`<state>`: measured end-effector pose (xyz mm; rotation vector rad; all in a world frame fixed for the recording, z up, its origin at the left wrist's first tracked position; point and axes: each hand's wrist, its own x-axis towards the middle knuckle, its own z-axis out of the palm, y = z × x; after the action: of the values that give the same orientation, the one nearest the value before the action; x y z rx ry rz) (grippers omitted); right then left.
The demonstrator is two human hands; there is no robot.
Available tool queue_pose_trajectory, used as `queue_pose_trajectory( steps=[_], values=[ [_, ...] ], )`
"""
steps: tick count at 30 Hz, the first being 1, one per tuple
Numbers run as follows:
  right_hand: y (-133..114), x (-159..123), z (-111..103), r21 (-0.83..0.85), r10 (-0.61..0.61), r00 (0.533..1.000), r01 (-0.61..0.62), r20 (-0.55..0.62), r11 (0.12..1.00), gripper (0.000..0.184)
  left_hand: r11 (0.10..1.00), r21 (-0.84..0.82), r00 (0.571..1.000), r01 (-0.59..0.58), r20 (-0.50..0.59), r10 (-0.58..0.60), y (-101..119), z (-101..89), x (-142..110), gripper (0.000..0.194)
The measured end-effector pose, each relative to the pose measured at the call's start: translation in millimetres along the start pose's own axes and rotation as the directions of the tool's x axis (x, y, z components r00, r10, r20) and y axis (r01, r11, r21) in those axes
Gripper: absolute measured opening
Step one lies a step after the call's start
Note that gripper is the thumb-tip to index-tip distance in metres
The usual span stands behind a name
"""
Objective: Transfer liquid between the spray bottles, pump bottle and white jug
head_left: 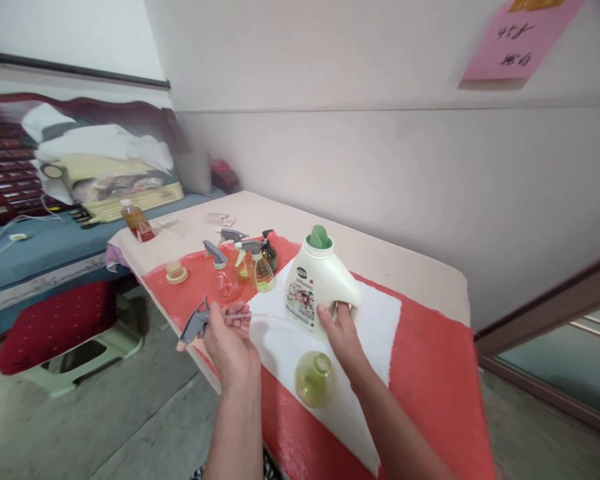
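Observation:
My left hand (233, 333) is closed round a grey spray trigger head (196, 323), whose thin clear tube (265, 315) points right toward the jug. My right hand (341, 328) has its fingers through the handle of a white detergent jug (325, 273). The jug stands upright, its cap off and a green spout (319, 237) showing in its mouth. Just in front of the jug, an open yellow-green bottle (316, 380) stands on the white cloth (375, 333).
Several spray bottles (263, 272) and a dark pump bottle (269, 253) stand on the red cloth (430, 360). A pale round cap (177, 272) lies left of them. An amber bottle (136, 220) stands at the table's far left. A red-topped stool (60, 327) sits beside the table.

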<state>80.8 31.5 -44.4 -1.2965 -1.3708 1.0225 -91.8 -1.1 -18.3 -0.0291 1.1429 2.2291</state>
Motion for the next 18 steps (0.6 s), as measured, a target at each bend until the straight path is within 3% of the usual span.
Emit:
queue_pose_trajectory(
  steps=[5, 8, 10, 11, 12, 14, 16, 17, 18],
  values=[
    [-2, 31, 3, 0.072, -0.049, 0.999, 0.050, -0.009, 0.996, 0.075, 1.000, 0.005, 1.000, -0.002, 0.000, 0.002, 2, -1.2, 7, 0.024],
    [1, 29, -11, 0.075, -0.078, 0.992, 0.085, -0.099, 0.994, 0.092, 1.000, 0.015, 0.999, 0.026, 0.025, -0.026, 5, -1.1, 9, 0.026],
    [2, 23, -26, 0.063, -0.088, 0.983, 0.099, -0.163, 0.993, 0.106, 0.995, 0.071, 0.988, 0.072, 0.133, -0.081, 8, -1.1, 6, 0.025],
    [2, 19, -35, 0.056, -0.089, 0.979, 0.101, -0.186, 0.993, 0.111, 0.985, 0.137, 0.962, 0.104, 0.237, -0.134, 9, -1.3, 2, 0.025],
    [2, 16, -45, 0.046, -0.087, 0.975, 0.098, -0.203, 0.994, 0.115, 0.964, 0.229, 0.908, 0.136, 0.361, -0.214, 11, -1.8, -2, 0.024],
    [0, 9, -66, 0.006, -0.075, 0.970, 0.079, -0.230, 0.997, 0.119, 0.880, 0.446, 0.704, 0.165, 0.572, -0.422, 14, -3.6, -13, 0.024],
    [-3, 3, -88, -0.073, -0.068, 0.964, 0.051, -0.255, 0.996, 0.116, 0.770, 0.622, 0.472, 0.145, 0.640, -0.606, 14, -5.8, -26, 0.028],
    [-4, 0, -98, -0.124, -0.090, 0.960, 0.059, -0.265, 0.991, 0.113, 0.716, 0.687, 0.386, 0.127, 0.630, -0.673, 13, -6.7, -31, 0.031],
    [-5, -3, -108, -0.174, -0.122, 0.954, 0.076, -0.273, 0.982, 0.108, 0.664, 0.741, 0.328, 0.104, 0.604, -0.726, 10, -7.4, -36, 0.035]
  ],
)
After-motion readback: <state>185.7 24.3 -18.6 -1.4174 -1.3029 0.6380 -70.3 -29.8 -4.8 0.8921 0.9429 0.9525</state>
